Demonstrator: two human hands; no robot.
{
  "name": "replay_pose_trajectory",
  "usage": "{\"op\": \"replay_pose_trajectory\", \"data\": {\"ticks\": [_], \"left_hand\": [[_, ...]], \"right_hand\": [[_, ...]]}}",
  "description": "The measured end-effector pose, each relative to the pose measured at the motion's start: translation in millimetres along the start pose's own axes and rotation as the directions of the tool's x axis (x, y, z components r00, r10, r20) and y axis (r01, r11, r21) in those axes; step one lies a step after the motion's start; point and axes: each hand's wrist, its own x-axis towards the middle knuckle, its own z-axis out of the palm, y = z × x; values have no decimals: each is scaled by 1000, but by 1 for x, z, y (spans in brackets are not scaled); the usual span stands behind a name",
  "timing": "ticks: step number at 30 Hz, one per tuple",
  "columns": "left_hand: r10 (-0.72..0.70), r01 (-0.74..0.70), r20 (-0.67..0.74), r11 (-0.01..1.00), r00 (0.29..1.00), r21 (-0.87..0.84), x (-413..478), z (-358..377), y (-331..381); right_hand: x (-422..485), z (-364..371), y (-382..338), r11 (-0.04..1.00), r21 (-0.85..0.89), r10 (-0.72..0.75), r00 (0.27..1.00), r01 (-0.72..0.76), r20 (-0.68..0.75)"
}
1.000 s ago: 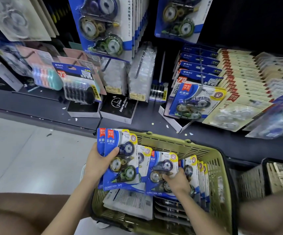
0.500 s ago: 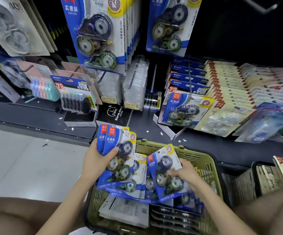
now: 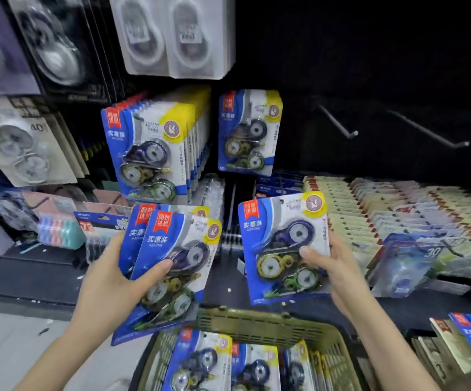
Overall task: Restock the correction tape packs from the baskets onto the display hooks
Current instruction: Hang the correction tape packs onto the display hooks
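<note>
Head view: metal hooks (image 3: 353,133) beside hanging packs (image 3: 149,153).

In your left hand (image 3: 107,292), the stack of packs (image 3: 177,249) sits left of the single pack (image 3: 279,238) in your right hand (image 3: 338,270); basket (image 3: 256,320) below, hanging packs (image 3: 149,153) behind.

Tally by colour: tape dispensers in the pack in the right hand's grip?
Pack held in the right hand:
Purple dispenser: 1
Yellow dispenser: 1
Green dispenser: 1
Total: 3
</note>
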Motion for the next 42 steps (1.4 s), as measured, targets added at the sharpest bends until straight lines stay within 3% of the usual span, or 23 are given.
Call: {"op": "replay_pose_trajectory", "data": {"ticks": [6,12,20,31,42], "left_hand": [[134,-181,-256,969,957,-168,37,-18,50],[154,-265,-385,930,910,-253,75,-15,61],[91,-267,-426,888,900,-375,93,-6,58],[138,-317,-435,873,890,-371,102,-5,54],[150,-325,-436,874,887,-361,105,-2,52]], "right_hand": [[23,37,-74,955,5,-295,950,297,-106],[45,64,-103,925,-92,-377,920,368,-105],[42,67,-92,923,-161,-367,925,349,-96],[45,73,-95,873,-257,-451,886,414,-106],[43,79,-81,883,-199,-459,868,424,-188]]}}
